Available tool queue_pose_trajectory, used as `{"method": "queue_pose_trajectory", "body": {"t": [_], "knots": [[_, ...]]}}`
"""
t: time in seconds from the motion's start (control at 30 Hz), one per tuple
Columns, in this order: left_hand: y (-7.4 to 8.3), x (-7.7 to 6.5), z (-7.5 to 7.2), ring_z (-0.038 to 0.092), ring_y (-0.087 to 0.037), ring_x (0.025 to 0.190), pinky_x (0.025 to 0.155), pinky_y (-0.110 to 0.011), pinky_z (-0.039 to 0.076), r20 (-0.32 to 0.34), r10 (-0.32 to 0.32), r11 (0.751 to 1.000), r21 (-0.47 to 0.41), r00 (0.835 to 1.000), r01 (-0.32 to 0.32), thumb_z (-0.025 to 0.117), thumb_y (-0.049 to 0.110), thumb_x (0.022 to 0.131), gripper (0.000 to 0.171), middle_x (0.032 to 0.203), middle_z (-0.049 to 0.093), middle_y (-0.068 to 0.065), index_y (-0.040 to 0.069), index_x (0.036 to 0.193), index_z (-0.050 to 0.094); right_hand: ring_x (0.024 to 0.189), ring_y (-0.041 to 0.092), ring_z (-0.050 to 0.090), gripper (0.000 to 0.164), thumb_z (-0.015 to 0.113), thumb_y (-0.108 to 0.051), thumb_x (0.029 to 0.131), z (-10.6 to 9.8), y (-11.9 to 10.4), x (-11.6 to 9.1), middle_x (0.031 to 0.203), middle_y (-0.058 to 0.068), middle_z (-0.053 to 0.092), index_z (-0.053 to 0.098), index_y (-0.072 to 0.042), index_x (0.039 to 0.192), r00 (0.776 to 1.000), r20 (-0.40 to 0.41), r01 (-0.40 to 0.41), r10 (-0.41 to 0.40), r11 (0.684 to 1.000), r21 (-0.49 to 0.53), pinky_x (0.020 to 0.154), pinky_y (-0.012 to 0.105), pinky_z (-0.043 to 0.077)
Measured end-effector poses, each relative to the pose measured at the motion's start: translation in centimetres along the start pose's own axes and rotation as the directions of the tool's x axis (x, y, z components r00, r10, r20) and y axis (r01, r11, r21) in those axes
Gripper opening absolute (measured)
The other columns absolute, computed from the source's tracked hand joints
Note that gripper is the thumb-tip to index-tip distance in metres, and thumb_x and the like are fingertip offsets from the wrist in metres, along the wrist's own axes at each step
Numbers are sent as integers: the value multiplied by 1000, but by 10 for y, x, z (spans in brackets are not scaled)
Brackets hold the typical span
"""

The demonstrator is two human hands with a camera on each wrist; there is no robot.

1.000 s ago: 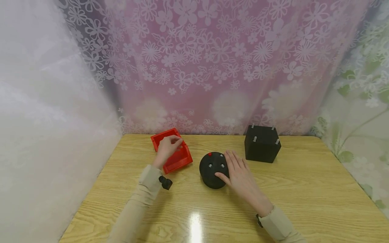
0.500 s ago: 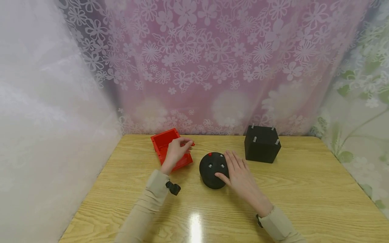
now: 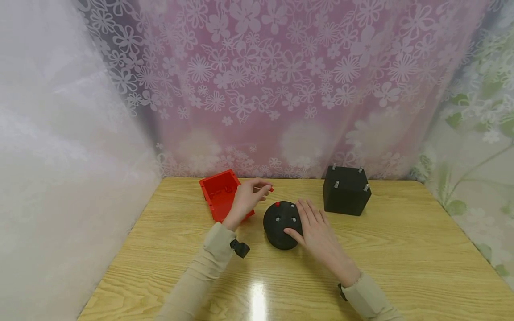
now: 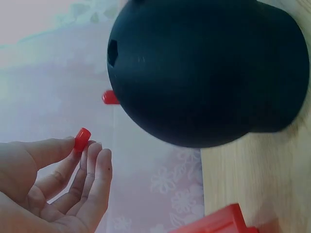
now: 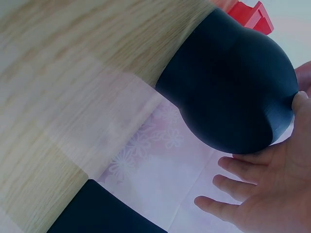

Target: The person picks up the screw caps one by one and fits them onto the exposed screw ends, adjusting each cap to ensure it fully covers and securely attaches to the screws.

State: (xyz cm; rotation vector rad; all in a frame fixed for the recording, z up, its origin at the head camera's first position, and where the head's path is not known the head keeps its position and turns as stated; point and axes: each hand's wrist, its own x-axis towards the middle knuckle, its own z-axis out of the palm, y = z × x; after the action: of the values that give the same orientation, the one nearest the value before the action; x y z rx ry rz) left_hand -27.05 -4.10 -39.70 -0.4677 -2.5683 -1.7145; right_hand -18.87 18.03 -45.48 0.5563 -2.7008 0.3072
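Note:
A small red peg [image 4: 82, 140] is pinched between the thumb and fingertips of my left hand [image 3: 246, 198], just behind and left of a round-topped black object [image 3: 281, 236]. Several silvery pegs and one red peg [image 3: 277, 203] stand in the top of that object. My right hand [image 3: 320, 238] rests on its right side, thumb laid over the top and fingers extended. In the right wrist view, the right thumb touches the dark rounded surface, while the other fingers spread beside it. Part of the left hand's red peg is hidden by the fingers.
An open red box [image 3: 206, 196] sits tilted at the back left, partly behind my left hand, with small red pieces inside. At the back right stands a black block [image 3: 343, 201] with several silvery pegs on top. A floral curtain [image 3: 257, 89] hangs behind the wooden table [image 3: 401, 249].
My left hand has moved right, out of the red box and toward the black object, with the red peg coming into sight in its fingertips. My right hand has stayed put.

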Motion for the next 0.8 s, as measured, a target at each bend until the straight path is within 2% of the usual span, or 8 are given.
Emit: {"method": "queue_pose_trajectory", "body": {"t": [0.17,0.3,0.43,0.53,0.67,0.8], "knots": [[9,1,7,73,-25,96,82,-34,61,27,42,998,49,999,-43,65,20,101,23,109,74,-12,6,117,73,146,39,36,88,58,-59,96,1,0,-1,158,21,39,35,1,155,999,-45,19,-19,1000,-4,113,63,34],[13,2,13,72,-24,98,84,-33,60,50,66,990,122,997,-72,64,22,101,22,111,74,-7,10,117,74,145,39,38,88,61,-58,95,2,0,-1,156,22,41,37,3,154,997,-72,28,-29,1000,-6,112,63,35],[17,3,20,71,-23,101,85,-34,59,66,92,972,210,994,-104,66,25,100,22,112,75,-3,14,116,76,145,39,38,89,63,-57,93,2,0,-1,156,22,42,37,2,154,997,-68,26,-27,1000,-14,112,63,35],[19,3,24,72,-22,101,81,-31,60,79,120,957,255,990,-136,67,26,99,22,110,76,-2,15,115,77,145,38,38,89,64,-56,93,2,0,-1,155,22,43,37,2,154,998,-64,27,-28,999,-20,112,62,35],[23,2,28,72,-20,99,73,-23,58,95,148,942,288,984,-170,68,27,99,21,103,77,-1,16,114,77,145,39,39,89,63,-57,93,2,0,-1,154,23,43,38,3,153,998,-61,28,-30,999,-29,112,62,35],[27,0,31,72,-18,97,75,-24,58,125,170,925,323,978,-202,69,25,98,20,102,77,0,16,114,78,145,39,39,88,62,-58,94,2,0,-1,154,23,43,39,4,153,998,-59,27,-29,999,-38,112,62,36]]}}
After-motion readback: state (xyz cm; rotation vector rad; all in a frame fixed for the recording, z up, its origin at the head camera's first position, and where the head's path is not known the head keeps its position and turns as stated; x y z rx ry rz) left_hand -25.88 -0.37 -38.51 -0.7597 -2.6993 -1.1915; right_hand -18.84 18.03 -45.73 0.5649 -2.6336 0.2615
